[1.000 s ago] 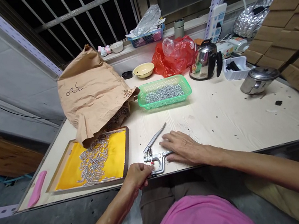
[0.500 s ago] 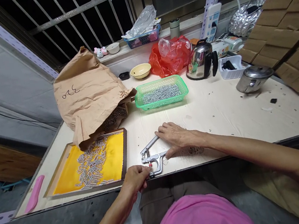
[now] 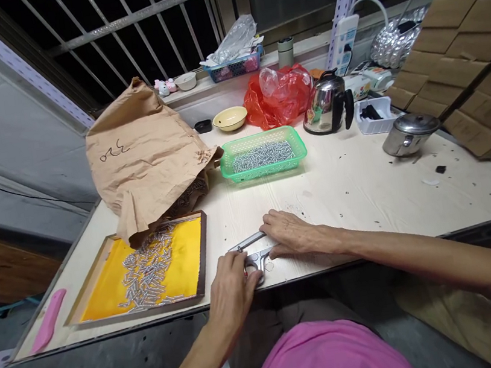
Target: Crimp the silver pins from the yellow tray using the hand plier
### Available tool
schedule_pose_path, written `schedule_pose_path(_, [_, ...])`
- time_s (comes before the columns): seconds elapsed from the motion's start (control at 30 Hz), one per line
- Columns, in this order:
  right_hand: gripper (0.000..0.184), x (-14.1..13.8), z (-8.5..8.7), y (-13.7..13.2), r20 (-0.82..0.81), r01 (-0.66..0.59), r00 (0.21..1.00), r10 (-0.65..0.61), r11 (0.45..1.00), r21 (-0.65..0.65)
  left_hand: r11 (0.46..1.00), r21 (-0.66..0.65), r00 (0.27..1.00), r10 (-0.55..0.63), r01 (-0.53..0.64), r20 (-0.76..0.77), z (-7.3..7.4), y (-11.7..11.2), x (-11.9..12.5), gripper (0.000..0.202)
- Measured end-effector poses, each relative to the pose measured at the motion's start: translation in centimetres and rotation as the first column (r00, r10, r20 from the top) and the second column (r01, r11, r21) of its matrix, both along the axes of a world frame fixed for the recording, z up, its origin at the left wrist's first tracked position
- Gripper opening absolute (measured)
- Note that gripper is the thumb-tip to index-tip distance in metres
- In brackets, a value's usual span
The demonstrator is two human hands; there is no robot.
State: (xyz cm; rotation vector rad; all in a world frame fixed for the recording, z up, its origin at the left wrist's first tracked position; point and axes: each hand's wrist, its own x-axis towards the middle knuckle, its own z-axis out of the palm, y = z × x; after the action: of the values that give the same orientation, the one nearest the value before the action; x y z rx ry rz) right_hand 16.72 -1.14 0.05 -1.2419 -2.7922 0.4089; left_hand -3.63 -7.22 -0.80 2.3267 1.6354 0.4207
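Observation:
Silver snap-fastener pliers (image 3: 253,240) lie on the table near its front edge, their jaw end toward the left. My right hand (image 3: 291,232) is closed around the two handles, fingers on the upper one and thumb by the lower. Over the jaw end is my left hand (image 3: 230,286), its fingers bent around the head and the thumb lying across the frame. That hand hides the jaws and anything between them. Left of it sits a shallow tray (image 3: 204,251) with a yellow lining, where many small metal spring-like pieces (image 3: 146,277) are heaped.
A brown paper bag (image 3: 140,150) leans open over the tray's back. Behind the pliers stands a green basket (image 3: 300,143) of small metal pieces. Farther right are a kettle (image 3: 326,105) and a lidded metal pot (image 3: 408,140). A pink strip-shaped object (image 3: 50,321) lies at the left corner.
My left hand has moved from a pinch below the jaws up over the head of the pliers. The handles sit closer together under my right hand.

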Motion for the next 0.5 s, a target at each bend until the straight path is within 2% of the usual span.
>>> schedule_pose_path(0.07, [0.041, 0.0, 0.1, -0.2, 0.018, 0.008, 1.000, -0.008, 1.000, 0.001, 0.991, 0.056, 0.991, -0.115, 0.119, -0.064, -0.5, 0.9, 1.0, 0.044])
schedule_pose_path(0.13, [0.044, 0.2, 0.1, -0.3, 0.022, 0.006, 1.000, -0.006, 1.000, -0.004, 0.981, 0.039, 0.974, -0.185, 0.191, -0.135, -0.9, 1.9, 1.8, 0.054])
schedule_pose_path(0.27, [0.063, 1.0, 0.1, 0.0, 0.075, 0.052, 0.996, -0.049, 0.998, -0.042, 0.970, -0.032, 0.942, -0.241, 0.240, -0.234, -0.8, 3.4, 2.4, 0.062])
schedule_pose_path(0.33, [0.066, 1.3, 0.2, 0.0, 0.119, 0.081, 0.990, -0.075, 0.996, -0.047, 0.968, -0.035, 0.938, -0.251, 0.250, -0.240, -0.4, 4.0, 2.6, 0.063])
schedule_pose_path(0.43, [0.051, 1.4, 0.6, -0.6, 0.128, 0.060, 0.990, -0.055, 0.998, -0.032, 0.948, -0.066, 0.920, -0.319, 0.313, -0.229, 0.3, 4.8, 3.1, 0.057])
schedule_pose_path(0.5, [0.038, 1.2, 1.0, -1.2, 0.114, 0.058, 0.992, -0.056, 0.998, -0.013, 0.923, -0.118, 0.895, -0.384, 0.366, -0.226, 0.6, 5.2, 3.4, 0.044])
